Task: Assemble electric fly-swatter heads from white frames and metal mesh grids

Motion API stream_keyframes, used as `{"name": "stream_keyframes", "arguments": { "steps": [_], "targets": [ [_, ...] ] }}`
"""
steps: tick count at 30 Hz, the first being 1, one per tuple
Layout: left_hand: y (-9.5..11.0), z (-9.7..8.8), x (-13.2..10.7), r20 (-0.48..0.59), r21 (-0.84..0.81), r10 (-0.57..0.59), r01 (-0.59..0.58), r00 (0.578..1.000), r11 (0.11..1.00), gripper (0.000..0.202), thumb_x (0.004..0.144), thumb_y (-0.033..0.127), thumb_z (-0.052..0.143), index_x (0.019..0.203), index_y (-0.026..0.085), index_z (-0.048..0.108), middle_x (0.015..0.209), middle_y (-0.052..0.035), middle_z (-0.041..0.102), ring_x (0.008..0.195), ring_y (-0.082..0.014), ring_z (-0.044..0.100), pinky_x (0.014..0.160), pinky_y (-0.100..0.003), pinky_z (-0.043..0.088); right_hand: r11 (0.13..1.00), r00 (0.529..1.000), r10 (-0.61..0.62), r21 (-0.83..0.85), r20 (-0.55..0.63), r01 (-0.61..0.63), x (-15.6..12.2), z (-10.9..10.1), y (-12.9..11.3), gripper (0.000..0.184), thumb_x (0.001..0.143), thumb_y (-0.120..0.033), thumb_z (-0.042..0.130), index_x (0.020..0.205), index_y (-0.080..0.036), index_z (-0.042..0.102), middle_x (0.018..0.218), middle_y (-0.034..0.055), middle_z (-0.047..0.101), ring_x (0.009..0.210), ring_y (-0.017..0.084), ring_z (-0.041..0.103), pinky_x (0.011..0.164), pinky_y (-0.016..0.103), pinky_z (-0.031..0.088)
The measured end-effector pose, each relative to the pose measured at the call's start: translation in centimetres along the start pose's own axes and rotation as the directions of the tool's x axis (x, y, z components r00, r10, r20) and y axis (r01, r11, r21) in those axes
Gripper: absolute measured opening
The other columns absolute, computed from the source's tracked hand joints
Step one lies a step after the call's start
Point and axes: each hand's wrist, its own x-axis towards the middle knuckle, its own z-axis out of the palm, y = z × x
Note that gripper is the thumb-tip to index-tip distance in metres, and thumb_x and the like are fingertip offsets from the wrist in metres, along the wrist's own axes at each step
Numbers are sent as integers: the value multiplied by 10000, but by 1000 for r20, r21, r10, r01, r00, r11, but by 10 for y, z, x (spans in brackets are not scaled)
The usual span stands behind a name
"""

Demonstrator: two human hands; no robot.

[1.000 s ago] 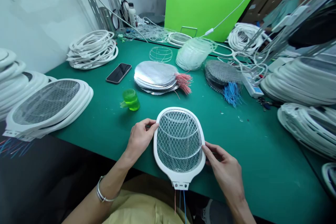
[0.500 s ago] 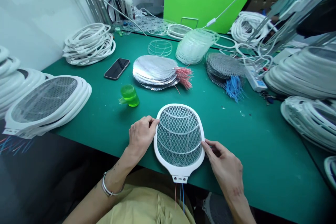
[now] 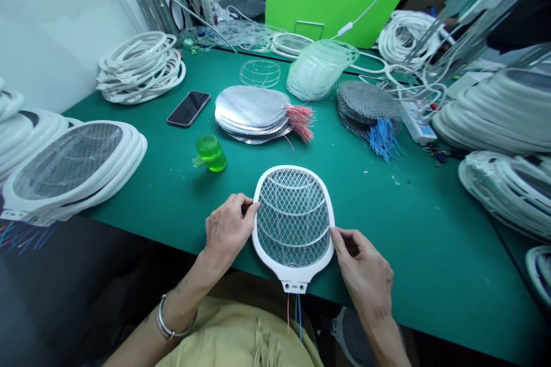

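A white mosquito racket head (image 3: pixel 294 217) with wire mesh lies at the front edge of the green table, its neck toward me. One red wire and blue wires hang from the neck. My left hand (image 3: pixel 229 222) pinches the left rim between thumb and fingers. On the opposite rim, a little lower, my right hand (image 3: pixel 361 261) pinches the frame the same way. Beyond the racket head lie a stack of silvery mesh sheets (image 3: pixel 252 109) with red wires and a stack of darker mesh sheets (image 3: pixel 365 104) with blue wires.
A green bottle (image 3: pixel 210 153) and a phone (image 3: pixel 188 109) lie to the left. Finished-looking racket heads (image 3: pixel 77 166) are stacked at the left edge. White frames (image 3: pixel 142 69) are piled behind, and more frames (image 3: pixel 508 189) stand at right. Translucent grid pieces (image 3: pixel 318 71) sit at the back.
My left hand has slid slightly down along the left rim. The right hand keeps its hold, and the view has shifted a little.
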Motion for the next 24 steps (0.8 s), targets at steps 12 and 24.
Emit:
{"name": "stream_keyframes", "arguments": {
  "steps": [12,24],
  "targets": [
    [-16,22,6,-53,103,549,-542,834,834,454,1014,178,257,1447,181,393,1512,-54,389,1444,-215,252,1190,-454,127,737,742,-668,-90,54,670,16,29,18,556,1000,-189,163,1543,-206,47,1594,75,180,1451,191,179,1181,427,223],
    [-39,-13,35,377,-66,715,-753,589,655,1129,752,823,437,1539,185,-62,1592,-135,-20,1475,-310,27,1162,-514,-75,648,660,-662,-171,355,742,30,8,17,1244,701,-792,535,1512,-151,-157,1598,125,-36,1458,317,80,1182,512,137]
  ]
}}
